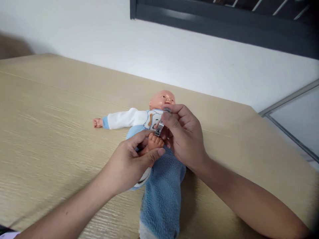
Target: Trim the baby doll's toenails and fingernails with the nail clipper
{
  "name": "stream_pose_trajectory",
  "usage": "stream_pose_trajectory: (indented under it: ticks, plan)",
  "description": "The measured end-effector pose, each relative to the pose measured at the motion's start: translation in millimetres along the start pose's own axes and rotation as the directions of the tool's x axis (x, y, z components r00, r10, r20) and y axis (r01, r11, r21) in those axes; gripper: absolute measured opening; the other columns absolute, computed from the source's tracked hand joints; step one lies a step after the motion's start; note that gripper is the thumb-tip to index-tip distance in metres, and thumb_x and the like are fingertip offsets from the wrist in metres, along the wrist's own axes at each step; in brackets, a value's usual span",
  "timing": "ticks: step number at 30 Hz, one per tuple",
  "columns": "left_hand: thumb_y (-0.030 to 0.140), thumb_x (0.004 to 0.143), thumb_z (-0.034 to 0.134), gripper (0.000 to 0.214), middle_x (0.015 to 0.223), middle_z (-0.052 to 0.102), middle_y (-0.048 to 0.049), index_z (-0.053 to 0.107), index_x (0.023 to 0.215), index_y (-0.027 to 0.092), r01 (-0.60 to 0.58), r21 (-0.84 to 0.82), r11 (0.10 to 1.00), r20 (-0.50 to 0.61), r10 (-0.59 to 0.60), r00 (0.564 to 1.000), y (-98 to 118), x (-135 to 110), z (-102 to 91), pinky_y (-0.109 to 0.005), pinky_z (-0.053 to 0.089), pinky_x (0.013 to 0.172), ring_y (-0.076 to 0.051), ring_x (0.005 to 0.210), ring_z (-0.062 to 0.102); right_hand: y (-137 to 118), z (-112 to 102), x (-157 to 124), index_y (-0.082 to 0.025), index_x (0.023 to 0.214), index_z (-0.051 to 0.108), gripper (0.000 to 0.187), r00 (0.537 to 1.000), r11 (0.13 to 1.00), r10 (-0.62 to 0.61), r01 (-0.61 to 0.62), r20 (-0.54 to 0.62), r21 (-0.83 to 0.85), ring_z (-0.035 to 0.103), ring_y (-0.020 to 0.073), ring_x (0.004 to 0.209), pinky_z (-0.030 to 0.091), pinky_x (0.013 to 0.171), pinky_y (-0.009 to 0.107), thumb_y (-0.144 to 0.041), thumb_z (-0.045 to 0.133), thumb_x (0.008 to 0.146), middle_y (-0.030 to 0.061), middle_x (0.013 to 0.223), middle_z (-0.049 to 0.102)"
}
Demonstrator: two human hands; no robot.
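Observation:
A baby doll (161, 176) in a white top and blue fleece trousers lies on its back on the wooden table, its head away from me. My left hand (132, 162) is closed around one of the doll's feet (156, 141), thumb below the toes, and holds it raised. Between the thumb and fingers of my right hand (185, 136) is a silver nail clipper (160, 126). Its jaws point down at the toes and appear to touch or nearly touch them. My right hand hides part of the doll's chest and one of its arms.
The pale wooden table (62, 139) spreads out on both sides of the doll. A white wall (87, 36) rises behind it, with a dark window frame (199, 21) above. At the right, a metal-framed panel (294, 99) stands beyond the table's edge.

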State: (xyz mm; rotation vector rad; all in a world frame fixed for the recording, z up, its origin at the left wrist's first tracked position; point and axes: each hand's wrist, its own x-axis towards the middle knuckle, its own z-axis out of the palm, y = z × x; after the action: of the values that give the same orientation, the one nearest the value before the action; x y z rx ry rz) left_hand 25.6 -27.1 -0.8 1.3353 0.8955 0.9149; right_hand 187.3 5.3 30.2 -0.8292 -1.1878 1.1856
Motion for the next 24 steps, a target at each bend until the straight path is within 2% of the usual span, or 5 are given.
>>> stream_pose_trajectory:
  ticks: [7,15,24]
  plan:
    - [0.039,0.097,0.076,0.024,0.095,0.063,-0.0004,0.066,0.101,0.019,-0.012,-0.007,1.000,0.004,0.012,1.000,0.2,1.1,0.4,-0.030,0.039,0.076,-0.014,0.083,0.051,0.3,0.3,-0.3,-0.025,0.103,0.067,0.024,1.000,0.999,-0.007,0.007,-0.002,0.040,0.051,0.0068,0.046,0.036,0.034,0.018,-0.038,0.084,0.093,-0.0073,0.064,0.060]
    - [0.037,0.097,0.076,0.022,0.083,0.054,0.0027,0.068,0.103,0.018,-0.024,-0.022,0.999,0.008,0.025,1.000,3.7,1.5,1.6,-0.026,0.037,0.070,-0.012,0.076,0.044,0.1,-0.2,0.8,-0.025,0.103,0.067,0.025,1.000,0.999,0.013,-0.012,-0.005,0.044,0.051,0.0069,0.047,0.036,0.035,0.018,-0.040,0.084,0.092,-0.0072,0.065,0.061]
    - [0.030,0.092,0.080,0.019,0.077,0.055,0.0043,0.067,0.092,0.016,0.006,-0.047,0.999,0.024,-0.005,1.000,8.0,0.4,3.9,-0.023,0.035,0.063,-0.009,0.069,0.043,-2.0,2.0,1.7,-0.025,0.104,0.066,0.029,1.000,1.000,0.009,-0.009,-0.011,-0.023,0.054,0.0073,0.052,0.044,0.047,0.021,-0.041,0.086,0.090,-0.0074,0.069,0.064]
